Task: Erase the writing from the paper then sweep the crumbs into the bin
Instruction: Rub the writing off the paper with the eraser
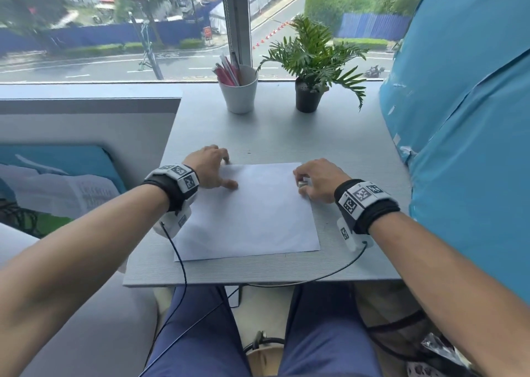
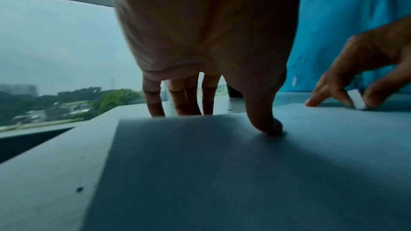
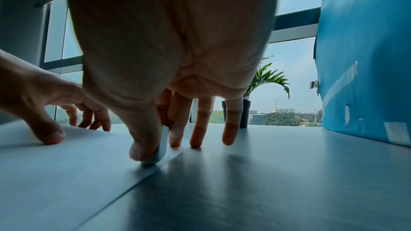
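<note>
A white sheet of paper (image 1: pixel 246 213) lies flat on the grey table (image 1: pixel 286 135) in front of me; I can make out no writing on it. My left hand (image 1: pixel 213 166) holds the sheet's far left corner down, thumb (image 2: pixel 266 126) pressed on the paper (image 2: pixel 222 173) and fingers (image 2: pixel 177 104) straight at its far edge. My right hand (image 1: pixel 318 178) pinches a small white eraser (image 1: pixel 302 184) between thumb and forefinger at the sheet's right edge. The eraser (image 3: pixel 162 147) stands upright with its lower end on the paper (image 3: pixel 55 173).
A white cup of pens (image 1: pixel 239 90) and a potted plant (image 1: pixel 309 90) stand at the back by the window. A blue covered panel (image 1: pixel 464 135) walls off the right side. A dark mesh container (image 1: pixel 401 333) sits below the table at right. Wrist cables trail over the front edge.
</note>
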